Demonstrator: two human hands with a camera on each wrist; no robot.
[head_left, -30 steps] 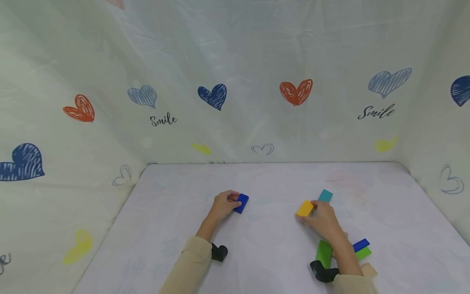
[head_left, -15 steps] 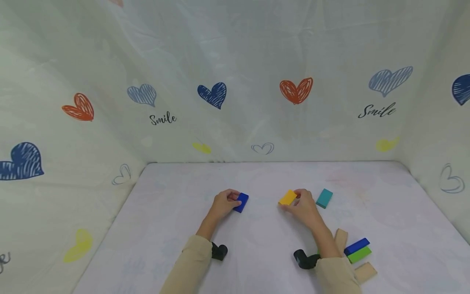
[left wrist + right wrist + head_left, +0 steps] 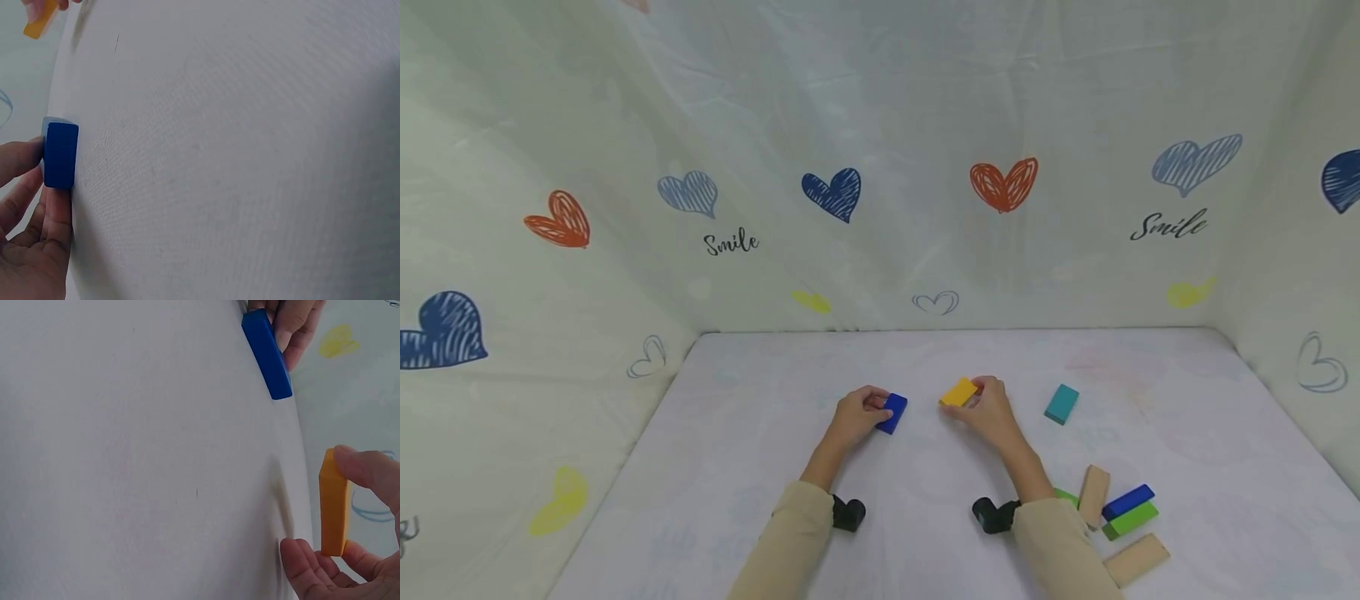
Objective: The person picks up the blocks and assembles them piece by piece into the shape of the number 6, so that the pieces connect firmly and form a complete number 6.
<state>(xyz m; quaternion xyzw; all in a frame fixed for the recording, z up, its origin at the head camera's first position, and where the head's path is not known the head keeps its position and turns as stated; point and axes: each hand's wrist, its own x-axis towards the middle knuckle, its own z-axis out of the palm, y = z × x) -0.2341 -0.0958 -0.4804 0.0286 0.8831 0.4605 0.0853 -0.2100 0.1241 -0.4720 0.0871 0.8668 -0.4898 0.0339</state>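
Near the middle of the table, my left hand (image 3: 852,419) holds a blue block (image 3: 892,414) between thumb and fingers. In the left wrist view the blue block (image 3: 60,155) lies right at the table surface. My right hand (image 3: 990,412) pinches a yellow block (image 3: 958,392) by its ends, to the right of the blue one. The right wrist view shows the yellow block (image 3: 334,503) between thumb and fingertips, with a shadow on the table beside it. A gap separates the two blocks.
A teal block (image 3: 1062,404) lies right of my right hand. Nearer the front right are two plain wooden blocks, one of them a wooden block (image 3: 1137,560) in front, a blue block (image 3: 1128,502) beside a green block (image 3: 1131,521), and another green block (image 3: 1066,497) partly behind my sleeve.
My right hand has carried the yellow block leftward and slightly away from me, toward the blue block, uncovering the teal block. My left hand has stayed in place with the blue block.
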